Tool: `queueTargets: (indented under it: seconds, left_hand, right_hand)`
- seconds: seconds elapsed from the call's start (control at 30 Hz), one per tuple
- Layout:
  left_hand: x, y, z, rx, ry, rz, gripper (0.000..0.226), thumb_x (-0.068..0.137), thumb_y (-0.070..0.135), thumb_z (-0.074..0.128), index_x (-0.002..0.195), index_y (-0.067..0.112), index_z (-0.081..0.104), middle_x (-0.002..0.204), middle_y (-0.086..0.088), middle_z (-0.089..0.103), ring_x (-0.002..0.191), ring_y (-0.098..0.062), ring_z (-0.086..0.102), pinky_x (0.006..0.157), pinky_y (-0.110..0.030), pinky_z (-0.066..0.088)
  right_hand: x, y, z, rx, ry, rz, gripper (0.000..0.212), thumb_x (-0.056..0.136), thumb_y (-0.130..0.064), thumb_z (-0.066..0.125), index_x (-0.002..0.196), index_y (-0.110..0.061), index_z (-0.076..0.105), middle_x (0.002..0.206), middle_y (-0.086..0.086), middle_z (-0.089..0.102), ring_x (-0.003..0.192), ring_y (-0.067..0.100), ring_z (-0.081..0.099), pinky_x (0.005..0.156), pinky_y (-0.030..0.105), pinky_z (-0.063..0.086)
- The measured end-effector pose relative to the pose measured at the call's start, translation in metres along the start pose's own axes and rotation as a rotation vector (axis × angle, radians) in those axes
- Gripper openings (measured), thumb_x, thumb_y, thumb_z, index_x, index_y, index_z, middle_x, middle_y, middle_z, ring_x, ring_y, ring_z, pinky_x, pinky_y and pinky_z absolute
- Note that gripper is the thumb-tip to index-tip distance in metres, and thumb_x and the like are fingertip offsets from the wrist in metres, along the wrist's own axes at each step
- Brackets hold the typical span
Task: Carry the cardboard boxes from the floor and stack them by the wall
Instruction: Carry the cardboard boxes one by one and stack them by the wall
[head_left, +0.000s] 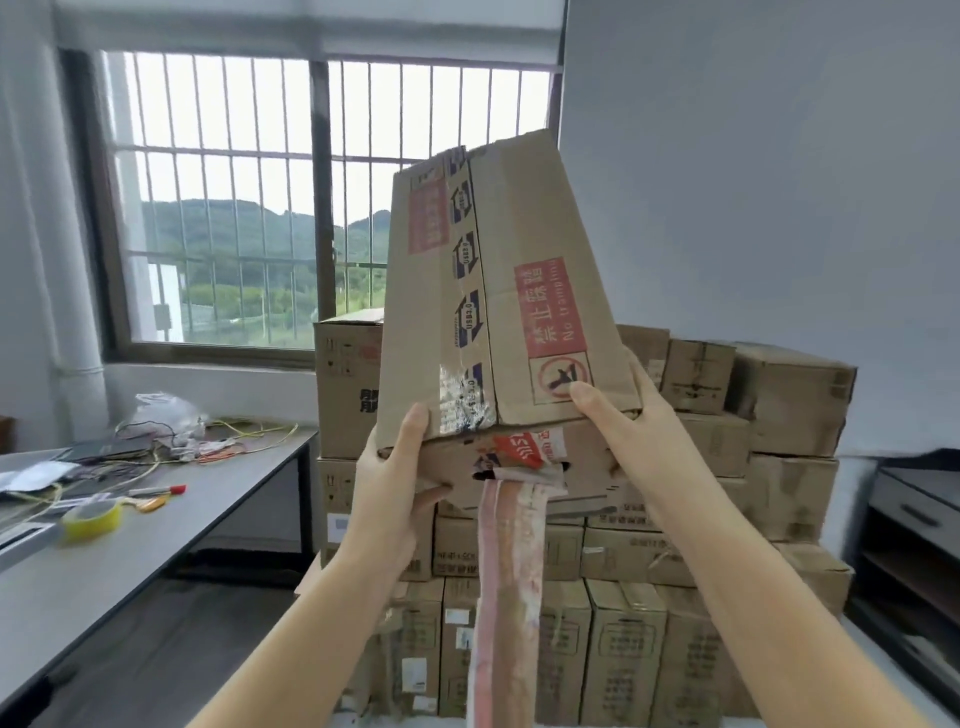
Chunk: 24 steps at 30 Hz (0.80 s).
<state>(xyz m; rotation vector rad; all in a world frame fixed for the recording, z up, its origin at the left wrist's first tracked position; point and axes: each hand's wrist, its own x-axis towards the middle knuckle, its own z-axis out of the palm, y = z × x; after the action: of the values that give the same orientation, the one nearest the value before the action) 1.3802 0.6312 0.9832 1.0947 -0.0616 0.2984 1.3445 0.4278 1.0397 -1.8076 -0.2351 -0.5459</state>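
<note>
Both hands, left (400, 486) and right (631, 415), grip tall brown cardboard box (488, 291) at near end only; loose dangling pink tape strip (506, 587) may snag, box could tip.

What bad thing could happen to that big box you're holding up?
1. The box is tilted and gripped only at its near corners by the left hand and right hand, so it might slip or tip over.
2. A long strip of loose tape dangles beneath it and could snag on the stacked boxes.
3. The held box hides part of the stack, so it may land crooked.
</note>
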Motion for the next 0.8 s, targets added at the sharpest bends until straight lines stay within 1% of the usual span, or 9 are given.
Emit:
queueTargets:
  seconds: [0.07, 0.17, 0.3, 0.37, 0.47, 0.53, 0.57, 0.67, 0.8]
  left_hand:
    - [0.046, -0.014, 0.010, -0.024, -0.016, -0.004, 0.112, 0.044, 0.062, 0.077, 0.139, 0.013, 0.044, 0.115, -0.011, 0.065, 0.083, -0.020, 0.072, 0.069, -0.046, 0.060]
    - [0.117, -0.036, 0.022, -0.069, -0.056, -0.007, 0.112, 0.047, 0.062, 0.078, 0.141, 0.013, 0.042, 0.116, -0.010, 0.065, 0.087, -0.022, 0.072, 0.077, -0.057, 0.056]
    - [0.225, -0.056, 0.043, -0.089, -0.148, 0.044, 0.057, 0.078, 0.051, 0.069, 0.123, 0.018, 0.058, 0.101, -0.006, 0.073, 0.088, -0.027, 0.072, 0.079, -0.063, 0.053]
    - [0.280, -0.057, 0.057, -0.116, -0.172, 0.046, 0.052, 0.081, 0.050, 0.067, 0.122, 0.019, 0.059, 0.102, -0.007, 0.073, 0.090, -0.029, 0.071, 0.080, -0.065, 0.051]
    - [0.352, -0.063, 0.074, -0.175, -0.228, 0.045, 0.053, 0.081, 0.049, 0.067, 0.124, 0.020, 0.057, 0.102, -0.004, 0.073, 0.086, -0.020, 0.072, 0.082, -0.064, 0.052]
    - [0.397, -0.071, 0.084, -0.219, -0.269, 0.023, 0.053, 0.083, 0.049, 0.064, 0.128, 0.021, 0.055, 0.112, -0.006, 0.070, 0.093, -0.021, 0.070, 0.082, -0.063, 0.052]
    - [0.419, -0.078, 0.090, -0.240, -0.290, 0.009, 0.052, 0.085, 0.049, 0.062, 0.129, 0.022, 0.054, 0.117, -0.007, 0.068, 0.099, -0.024, 0.069, 0.081, -0.062, 0.053]
    - [0.472, -0.103, 0.107, -0.337, -0.340, -0.044, 0.041, 0.089, 0.047, 0.056, 0.123, 0.026, 0.059, 0.112, -0.003, 0.071, 0.098, -0.021, 0.069, 0.079, -0.055, 0.056]
    - [0.534, -0.136, 0.132, -0.505, -0.301, -0.232, 0.034, 0.092, 0.049, 0.053, 0.116, 0.025, 0.059, 0.108, -0.004, 0.071, 0.090, -0.024, 0.071, 0.069, -0.049, 0.058]
  right_hand:
    - [0.041, 0.014, 0.006, -0.012, -0.005, -0.045, 0.047, 0.074, -0.061, 0.063, 0.115, -0.070, 0.041, 0.110, -0.027, 0.065, 0.107, 0.008, 0.062, 0.097, 0.047, 0.049]
    - [0.106, 0.035, 0.021, -0.044, 0.033, -0.101, 0.055, 0.072, -0.062, 0.064, 0.123, -0.064, 0.041, 0.108, -0.031, 0.064, 0.106, 0.005, 0.062, 0.097, 0.045, 0.050]
    - [0.198, 0.057, 0.042, -0.070, 0.068, -0.168, 0.045, 0.075, -0.053, 0.066, 0.116, -0.058, 0.047, 0.107, -0.026, 0.066, 0.101, 0.006, 0.065, 0.095, 0.045, 0.051]
    - [0.247, 0.063, 0.051, -0.104, 0.095, -0.198, 0.038, 0.082, -0.047, 0.065, 0.113, -0.057, 0.048, 0.102, -0.027, 0.066, 0.096, 0.003, 0.065, 0.092, 0.043, 0.052]
    - [0.312, 0.068, 0.066, -0.175, 0.141, -0.254, 0.047, 0.085, -0.044, 0.063, 0.130, -0.046, 0.046, 0.108, -0.026, 0.064, 0.093, -0.006, 0.062, 0.082, 0.024, 0.053]
    - [0.352, 0.073, 0.077, -0.253, 0.157, -0.290, 0.050, 0.086, -0.044, 0.062, 0.134, -0.041, 0.045, 0.104, -0.028, 0.061, 0.084, -0.017, 0.059, 0.065, 0.005, 0.047]
    - [0.373, 0.077, 0.082, -0.310, 0.163, -0.306, 0.050, 0.087, -0.045, 0.061, 0.134, -0.040, 0.045, 0.101, -0.029, 0.060, 0.082, -0.018, 0.059, 0.062, 0.003, 0.045]
    - [0.435, 0.088, 0.096, -0.485, 0.167, -0.315, 0.064, 0.087, -0.050, 0.058, 0.144, -0.035, 0.034, 0.118, -0.013, 0.061, 0.099, 0.004, 0.062, 0.084, 0.025, 0.052]
    - [0.511, 0.105, 0.115, -0.727, 0.115, -0.308, 0.073, 0.091, -0.051, 0.052, 0.152, -0.026, 0.019, 0.140, 0.009, 0.047, 0.112, 0.023, 0.055, 0.074, 0.029, 0.051]
